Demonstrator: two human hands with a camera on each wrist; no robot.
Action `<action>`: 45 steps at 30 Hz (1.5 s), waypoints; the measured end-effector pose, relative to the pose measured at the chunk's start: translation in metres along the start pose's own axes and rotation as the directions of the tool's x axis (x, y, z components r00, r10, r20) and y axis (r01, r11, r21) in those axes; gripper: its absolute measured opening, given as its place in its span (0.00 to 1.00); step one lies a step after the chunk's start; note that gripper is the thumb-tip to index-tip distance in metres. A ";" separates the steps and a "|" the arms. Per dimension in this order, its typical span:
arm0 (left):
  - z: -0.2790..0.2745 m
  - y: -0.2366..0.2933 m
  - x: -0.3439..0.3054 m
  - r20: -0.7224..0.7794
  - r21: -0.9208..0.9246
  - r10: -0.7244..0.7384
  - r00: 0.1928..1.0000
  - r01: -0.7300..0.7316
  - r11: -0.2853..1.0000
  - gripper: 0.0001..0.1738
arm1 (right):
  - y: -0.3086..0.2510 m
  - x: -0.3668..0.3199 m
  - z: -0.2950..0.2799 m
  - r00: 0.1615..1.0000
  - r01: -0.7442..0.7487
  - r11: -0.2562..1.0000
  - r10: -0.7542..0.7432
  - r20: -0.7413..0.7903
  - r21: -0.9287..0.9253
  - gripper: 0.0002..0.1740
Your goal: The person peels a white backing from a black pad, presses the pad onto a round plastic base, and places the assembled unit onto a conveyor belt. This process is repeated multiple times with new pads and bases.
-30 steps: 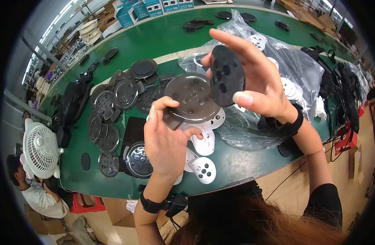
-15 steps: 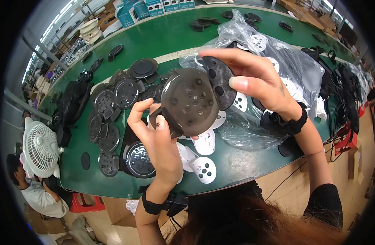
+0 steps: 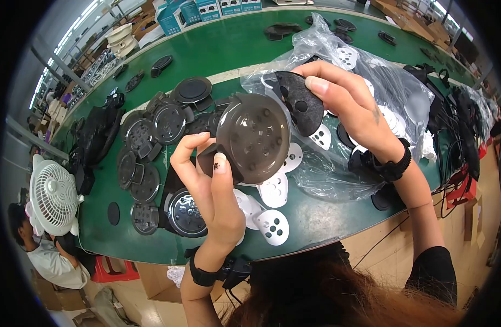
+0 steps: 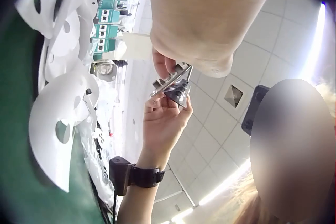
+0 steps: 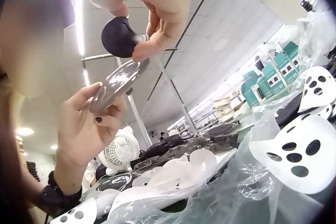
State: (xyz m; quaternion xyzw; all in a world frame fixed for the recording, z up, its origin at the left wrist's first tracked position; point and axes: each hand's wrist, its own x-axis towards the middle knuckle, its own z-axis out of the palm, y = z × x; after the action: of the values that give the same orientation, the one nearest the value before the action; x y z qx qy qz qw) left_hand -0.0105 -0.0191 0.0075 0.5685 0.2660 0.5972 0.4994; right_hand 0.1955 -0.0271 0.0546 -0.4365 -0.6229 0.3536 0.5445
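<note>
In the head view my left hand [image 3: 215,188] grips a smoky translucent round plastic cover [image 3: 254,144] by the dark tab at its lower left, thumb on top. Small raised studs dot the cover's face. My right hand [image 3: 351,103] pinches a thin black round pad with holes [image 3: 304,109] between thumb and fingers. The pad is bent and stands at the cover's upper right edge, overlapping it in this view. From the right wrist, the pad [image 5: 119,37] shows curled just above the tilted cover [image 5: 116,85]. Both things are held up above the green table.
White sheets with holes [image 3: 273,226] lie beneath my hands, more in a clear plastic bag [image 3: 332,174] at right. Stacked dark covers [image 3: 168,124] fill the table's left. A white fan [image 3: 54,199] stands at the left edge; teal boxes [image 3: 209,10] at the back.
My right hand has brought the pad lower and bent it. My left hand has shifted from around the cover's rim to its tab, thumb on top, and the cover has tilted. Covers behind have drifted right.
</note>
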 end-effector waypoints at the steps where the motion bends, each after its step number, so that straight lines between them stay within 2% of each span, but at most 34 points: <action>1: 0.000 0.000 0.000 -0.008 0.021 -0.003 1.000 0.003 1.000 0.22 | -0.001 -0.001 0.000 1.000 -0.001 1.000 0.001 0.002 0.000 0.17; 3: -0.002 -0.004 0.001 -0.005 0.027 0.014 1.000 -0.014 1.000 0.22 | -0.004 -0.002 0.001 0.999 0.041 0.989 -0.043 -0.008 -0.140 0.17; 7: -0.004 -0.005 -0.001 0.048 -0.006 0.036 0.998 -0.036 0.999 0.23 | -0.002 -0.003 0.001 1.000 0.029 0.990 -0.028 0.006 -0.138 0.16; 9: -0.004 -0.007 -0.001 0.060 0.027 0.056 0.997 -0.057 0.998 0.23 | 0.001 -0.003 0.001 0.998 0.051 0.966 -0.057 -0.015 -0.253 0.15; 10: -0.003 -0.008 -0.001 0.072 0.060 0.075 0.995 -0.079 0.995 0.24 | 0.002 -0.003 0.001 0.998 0.051 0.966 -0.056 -0.013 -0.253 0.15; 12: 0.002 -0.001 -0.002 0.091 0.004 0.048 0.995 -0.048 0.999 0.24 | 0.003 -0.002 0.003 0.979 0.172 0.923 -0.198 -0.041 -0.344 0.13; 14: 0.004 0.001 -0.002 0.113 -0.053 0.021 0.993 -0.016 0.998 0.25 | 0.001 -0.003 0.002 0.982 0.164 0.919 -0.187 -0.032 -0.359 0.13; 16: 0.004 0.001 -0.001 0.169 -0.028 0.103 0.980 -0.100 0.995 0.26 | 0.000 -0.003 0.003 0.984 0.155 0.914 -0.177 -0.023 -0.374 0.12; 19: 0.005 0.001 -0.001 0.199 -0.080 0.124 0.972 -0.110 0.991 0.27 | 0.000 -0.003 0.002 0.979 0.191 0.909 -0.203 0.007 -0.370 0.11; 21: 0.004 -0.002 -0.001 0.212 -0.075 0.151 0.966 -0.138 0.988 0.28 | -0.002 -0.004 0.001 0.973 0.227 0.863 -0.217 0.076 -0.451 0.06; 24: 0.003 -0.004 -0.001 0.227 -0.063 0.181 0.957 -0.171 0.983 0.29 | 0.001 -0.003 0.001 0.956 0.290 0.833 -0.275 0.103 -0.471 0.06; 31: 0.002 -0.006 0.000 0.252 -0.004 0.216 0.943 -0.222 0.975 0.28 | 0.001 -0.002 0.002 0.942 0.329 0.794 -0.312 0.122 -0.512 0.05; 33: 0.004 -0.005 -0.001 0.243 0.026 0.197 0.950 -0.210 0.977 0.27 | 0.000 -0.002 0.002 0.946 0.317 0.790 -0.305 0.111 -0.524 0.09; 37: 0.004 -0.004 -0.001 0.232 0.072 0.176 0.957 -0.197 0.978 0.26 | 0.001 -0.002 0.002 0.932 0.352 0.765 -0.342 0.124 -0.540 0.09; 40: 0.003 -0.006 0.000 0.254 0.002 0.188 0.949 -0.195 0.981 0.27 | 0.001 -0.001 0.002 0.912 0.395 0.729 -0.382 0.148 -0.559 0.09; 45: 0.004 -0.007 0.000 0.250 0.007 0.184 0.951 -0.192 0.981 0.27 | 0.001 -0.001 0.003 0.901 0.420 0.698 -0.396 0.177 -0.580 0.08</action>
State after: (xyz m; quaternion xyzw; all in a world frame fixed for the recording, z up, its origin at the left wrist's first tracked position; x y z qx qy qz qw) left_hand -0.0044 -0.0170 0.0020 0.6691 0.1553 0.5620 0.4608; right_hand 0.1927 -0.0278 0.0525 -0.4312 -0.7939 0.0147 0.4284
